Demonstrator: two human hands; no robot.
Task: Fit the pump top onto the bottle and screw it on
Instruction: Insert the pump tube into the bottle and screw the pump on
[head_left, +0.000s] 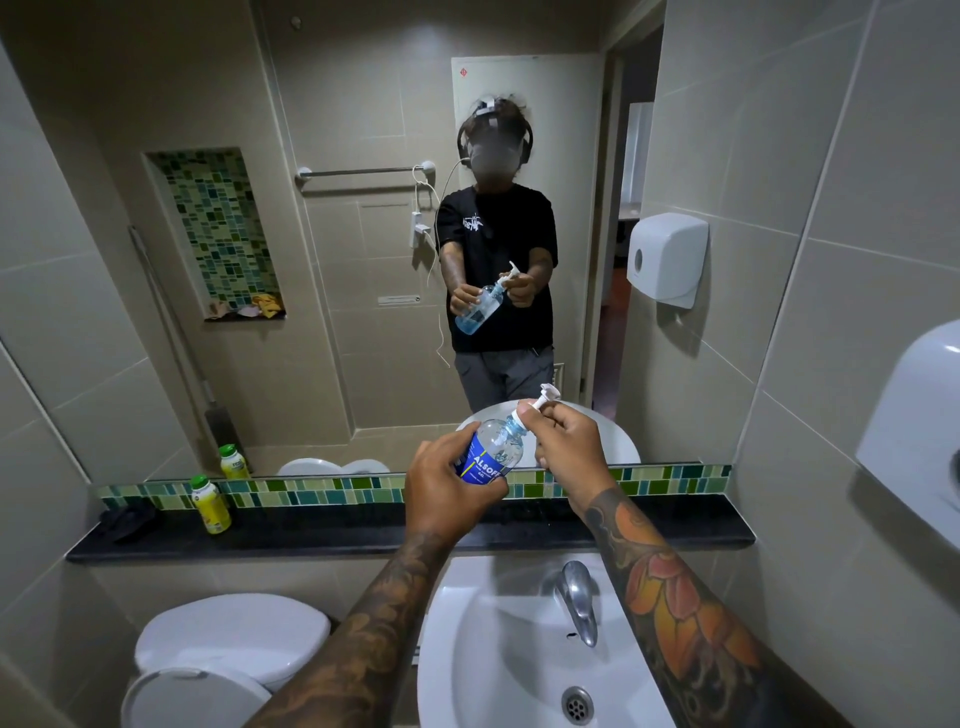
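A clear bottle (493, 450) with a blue label and blue gel is held tilted in front of the mirror, above the black ledge. My left hand (451, 486) wraps around its lower body. The white pump top (545, 397) sits at the bottle's neck, nozzle pointing up and right. My right hand (569, 446) grips the pump's collar with thumb and fingers. The collar itself is mostly hidden by my fingers.
A white sink (498, 660) with a chrome tap (577, 600) lies below my arms. A black ledge (311, 532) carries a yellow bottle (210, 505) at left. A toilet (223, 654) stands lower left. Paper dispensers (667, 257) hang on the right wall.
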